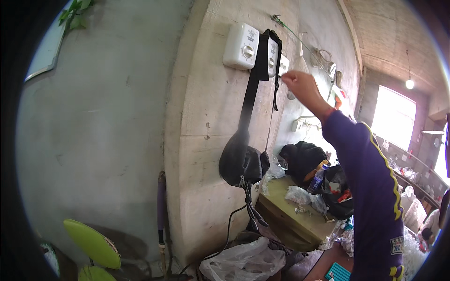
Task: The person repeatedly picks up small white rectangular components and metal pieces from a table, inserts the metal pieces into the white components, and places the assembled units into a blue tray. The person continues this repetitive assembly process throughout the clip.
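Observation:
My right hand (303, 89) is raised at the wall, its arm in a dark purple sleeve with yellow trim. The fingers are curled together just below a small white control box (284, 64); what they hold, if anything, I cannot make out. Beside the fingertips hangs a black strap (251, 100), looped over the wall boxes and carrying a black waist bag (241, 161). A white dial box (242, 47) is mounted left of the strap, and a second dial box (272, 57) shows partly behind it. My left hand is out of view.
A green-covered surface (286, 225) below holds a black bag (302, 161), a plastic bottle (318, 180) and clear plastic bags. Lower down are a large clear plastic bag (243, 262) and a teal basket (337, 271). A green chair (93, 241) stands at left; a pole (161, 220) leans on the wall.

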The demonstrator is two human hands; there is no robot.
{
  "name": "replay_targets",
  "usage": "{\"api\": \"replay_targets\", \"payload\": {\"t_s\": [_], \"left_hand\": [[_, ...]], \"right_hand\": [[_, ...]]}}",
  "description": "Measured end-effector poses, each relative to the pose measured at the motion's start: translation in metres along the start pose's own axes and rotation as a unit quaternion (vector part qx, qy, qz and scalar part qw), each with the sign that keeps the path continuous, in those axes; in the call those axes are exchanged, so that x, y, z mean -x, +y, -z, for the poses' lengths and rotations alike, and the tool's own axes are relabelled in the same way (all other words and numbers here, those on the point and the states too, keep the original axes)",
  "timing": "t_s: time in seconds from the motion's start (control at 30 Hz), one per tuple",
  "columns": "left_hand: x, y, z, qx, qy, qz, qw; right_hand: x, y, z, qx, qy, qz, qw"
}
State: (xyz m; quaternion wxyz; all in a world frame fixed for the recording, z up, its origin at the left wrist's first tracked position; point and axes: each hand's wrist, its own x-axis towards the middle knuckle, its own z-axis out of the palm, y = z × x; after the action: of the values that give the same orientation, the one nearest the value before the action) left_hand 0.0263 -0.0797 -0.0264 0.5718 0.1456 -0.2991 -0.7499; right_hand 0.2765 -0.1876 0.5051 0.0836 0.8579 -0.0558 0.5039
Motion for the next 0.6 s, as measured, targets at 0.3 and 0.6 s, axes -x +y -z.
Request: {"api": "replay_targets", "payload": {"t_s": [0.3, 0.6], "left_hand": [[0.0, 0.006, 0.003, 0.02, -0.02, 0.014, 0.999], [0.004, 0.004, 0.004, 0.023, -0.025, 0.013, 0.999]], "right_hand": [[-0.067, 0.035, -0.056, 0.12, 0.14, 0.14, 0.973], [-0.078, 0.028, -0.061, 0.146, 0.121, 0.055, 0.98]]}}
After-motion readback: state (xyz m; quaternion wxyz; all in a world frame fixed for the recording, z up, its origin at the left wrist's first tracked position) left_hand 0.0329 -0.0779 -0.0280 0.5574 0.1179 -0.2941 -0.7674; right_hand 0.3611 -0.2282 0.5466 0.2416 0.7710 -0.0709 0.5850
